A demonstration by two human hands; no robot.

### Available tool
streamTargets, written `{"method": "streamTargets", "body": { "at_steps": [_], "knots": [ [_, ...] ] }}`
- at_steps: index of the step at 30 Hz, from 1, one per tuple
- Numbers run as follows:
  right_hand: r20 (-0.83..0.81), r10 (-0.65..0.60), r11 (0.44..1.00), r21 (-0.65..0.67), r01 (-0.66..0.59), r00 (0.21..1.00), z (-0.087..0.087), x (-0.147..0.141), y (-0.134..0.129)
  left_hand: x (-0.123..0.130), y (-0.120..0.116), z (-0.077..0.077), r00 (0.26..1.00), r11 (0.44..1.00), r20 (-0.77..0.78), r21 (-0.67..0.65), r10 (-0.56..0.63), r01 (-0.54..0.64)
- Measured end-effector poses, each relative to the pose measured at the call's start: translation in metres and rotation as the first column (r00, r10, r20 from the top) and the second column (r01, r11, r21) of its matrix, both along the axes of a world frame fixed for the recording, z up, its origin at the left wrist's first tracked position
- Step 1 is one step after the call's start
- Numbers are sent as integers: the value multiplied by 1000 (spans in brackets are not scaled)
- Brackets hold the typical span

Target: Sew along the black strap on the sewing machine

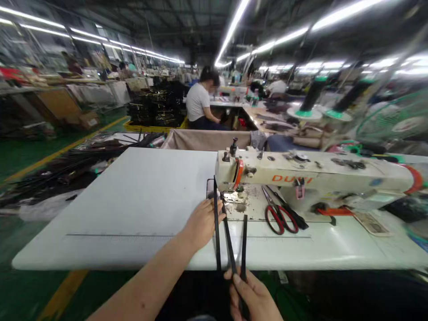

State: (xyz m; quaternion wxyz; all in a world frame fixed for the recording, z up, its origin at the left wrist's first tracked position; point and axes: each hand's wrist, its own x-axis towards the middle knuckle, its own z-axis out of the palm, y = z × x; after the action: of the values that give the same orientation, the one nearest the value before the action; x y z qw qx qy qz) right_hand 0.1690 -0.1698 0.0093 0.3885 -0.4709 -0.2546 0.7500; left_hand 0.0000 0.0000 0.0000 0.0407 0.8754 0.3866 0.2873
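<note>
Nearest the camera, at the bottom edge of the view, the right hand (254, 296) has its fingers clenched around the near ends of the black straps (230, 243), pinching them just below the near edge of the counter (140, 205). Three narrow strips show: one runs nearly straight from the near edge up toward the sewing machine (310, 176), one slants from the needle area down to the right hand, and a shorter one lies just to the right of them. The left hand (202, 223) rests flat on the white counter beside the straps, its fingers grasping the leftmost strip close to the metal plate (233, 197) under the machine head, the forearm reaching in from the lower left.

The cream sewing machine stretches to the right, with orange lettering on its arm. Red-handled scissors (280, 216) lie on the machine bed just right of the straps, apart from both hands.

Beyond the far edge of the counter a cloth-sided bin (203, 139) stands, and farther off a person in a white shirt (200, 104) sits at another station. A heap of dark strips (67, 167) lies on the left, and a green fan (397, 118) stands at far right
</note>
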Motion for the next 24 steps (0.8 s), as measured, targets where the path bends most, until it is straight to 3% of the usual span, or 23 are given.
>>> {"method": "streamTargets", "body": {
  "at_steps": [11,24],
  "knots": [
    [39,-46,994,-97,49,998,12,-6,1,-1,-1,5,1000,1000,-2,-5,-14,14],
    [49,-48,992,-118,54,998,10,-6,3,-1,-1,3,1000,1000,14,-13,-11,11]
  ]
}}
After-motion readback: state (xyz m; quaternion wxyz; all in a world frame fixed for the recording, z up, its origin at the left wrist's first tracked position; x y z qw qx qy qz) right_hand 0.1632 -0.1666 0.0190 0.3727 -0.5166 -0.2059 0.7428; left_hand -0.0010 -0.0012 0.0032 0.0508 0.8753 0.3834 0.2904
